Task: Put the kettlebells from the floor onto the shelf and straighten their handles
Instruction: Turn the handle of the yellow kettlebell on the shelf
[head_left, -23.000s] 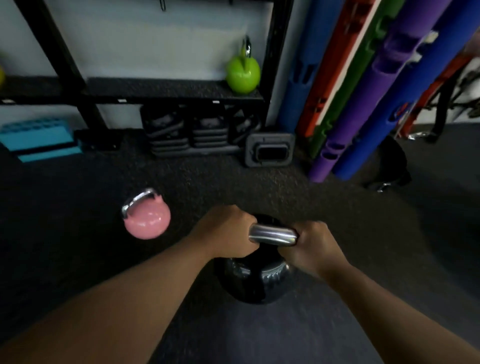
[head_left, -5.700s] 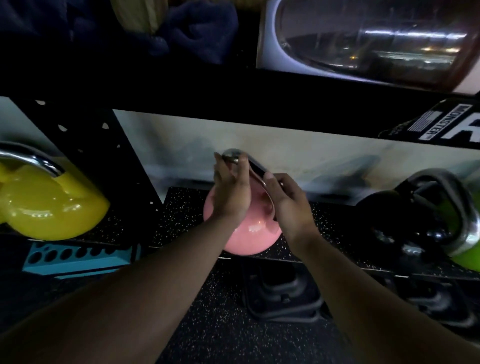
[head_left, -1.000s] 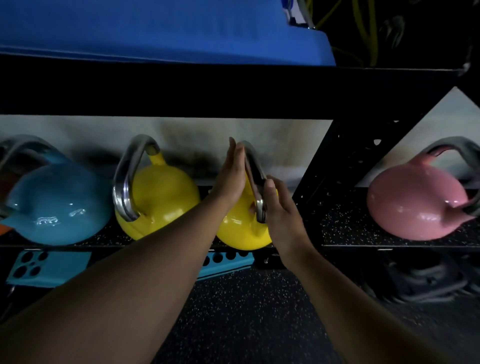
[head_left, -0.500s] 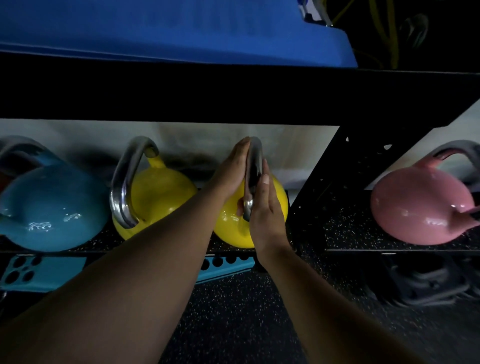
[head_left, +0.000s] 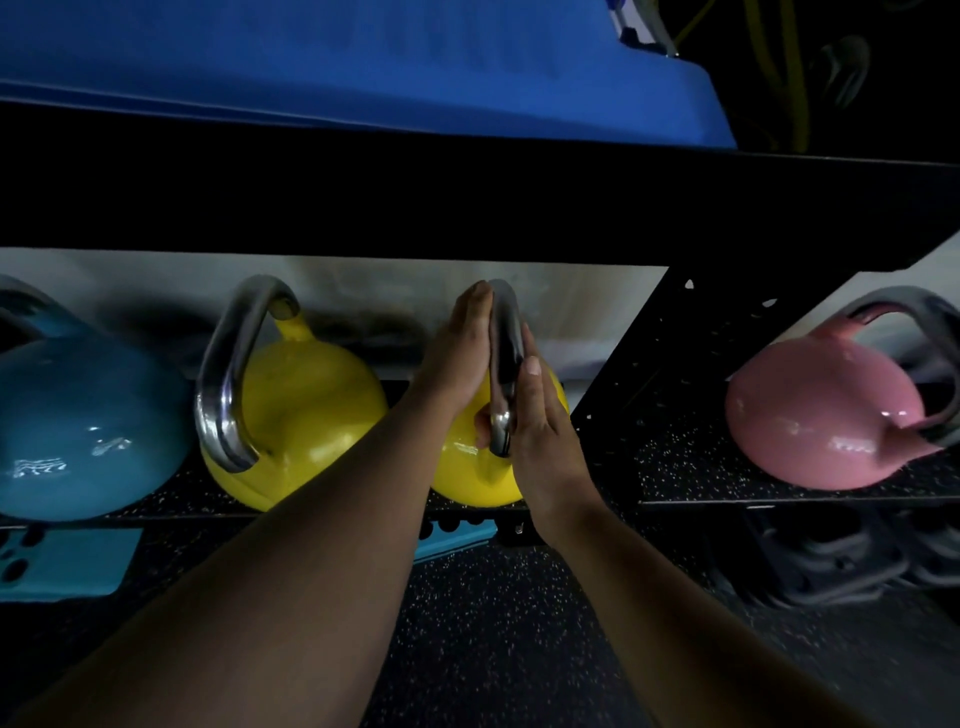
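Observation:
Several kettlebells stand in a row on the black speckled shelf (head_left: 691, 467). My left hand (head_left: 457, 353) and my right hand (head_left: 540, 415) press flat against the two sides of the steel handle (head_left: 506, 332) of a yellow kettlebell (head_left: 467, 478). That handle points edge-on toward me. A second yellow kettlebell (head_left: 311, 405) sits to its left, its handle turned slightly. Farther left is a blue kettlebell (head_left: 78, 431). A pink kettlebell (head_left: 821, 421) rests in the bay to the right, with its handle angled to the right.
A black perforated upright (head_left: 675, 364) separates the two bays. The upper shelf beam (head_left: 467, 208) carries a blue mat (head_left: 363, 62). Below the shelf lie a teal block (head_left: 57, 566) and stacked black weights (head_left: 831, 561) on the speckled floor.
The yellow kettlebell's handle has turned from angled to edge-on toward me, and my right hand has risen to press flat against its right side.

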